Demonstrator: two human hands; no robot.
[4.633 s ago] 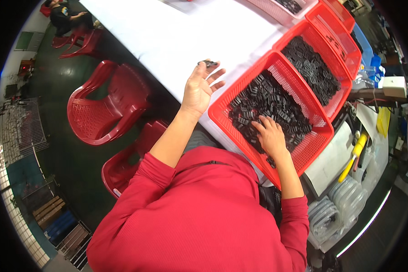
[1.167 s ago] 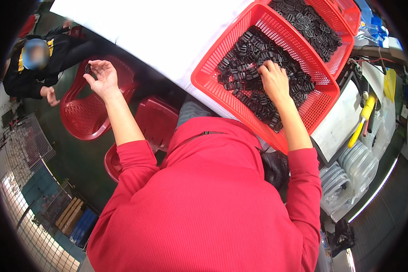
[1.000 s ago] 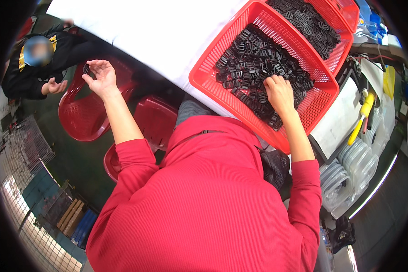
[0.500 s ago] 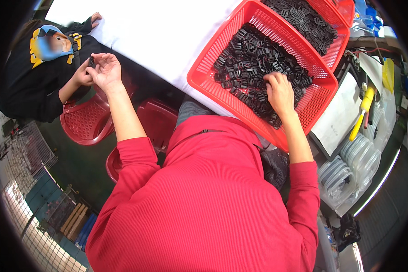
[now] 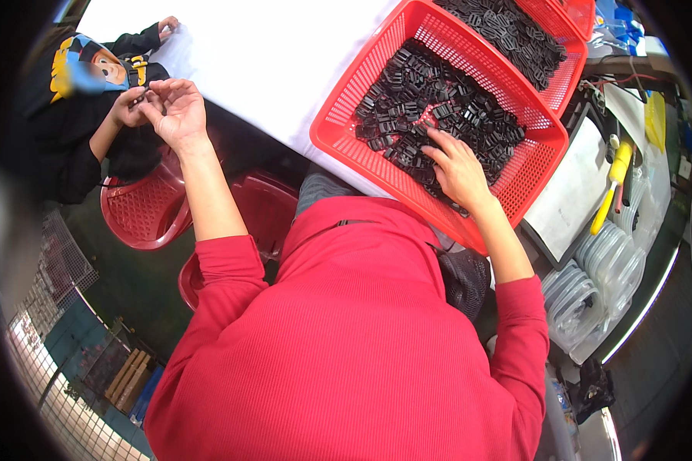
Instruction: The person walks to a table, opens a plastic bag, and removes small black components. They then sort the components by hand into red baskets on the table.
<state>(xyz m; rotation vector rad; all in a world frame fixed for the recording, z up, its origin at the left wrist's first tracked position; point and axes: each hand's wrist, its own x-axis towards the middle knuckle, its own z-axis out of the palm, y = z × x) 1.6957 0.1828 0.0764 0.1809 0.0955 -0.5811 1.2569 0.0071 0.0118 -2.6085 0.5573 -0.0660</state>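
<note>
I count two red baskets [image 5: 550, 150] of black plastic buckles [image 5: 438, 107], the far one cut off. My right hand [image 5: 457, 169] lies spread among them; my left hand [image 5: 178, 115] is open, touching another person's hand [image 5: 128, 107].

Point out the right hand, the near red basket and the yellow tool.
Right hand [image 5: 457, 165]: head view, back of the hand.
Near red basket [image 5: 338, 115]: head view, left wall.
Yellow tool [image 5: 612, 184]: head view, middle of its handle.

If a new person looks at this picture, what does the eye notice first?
First, the red basket full of small black plastic parts on the white table, with the right hand resting in them. At far left, the left hand meets another person's hand.
</note>
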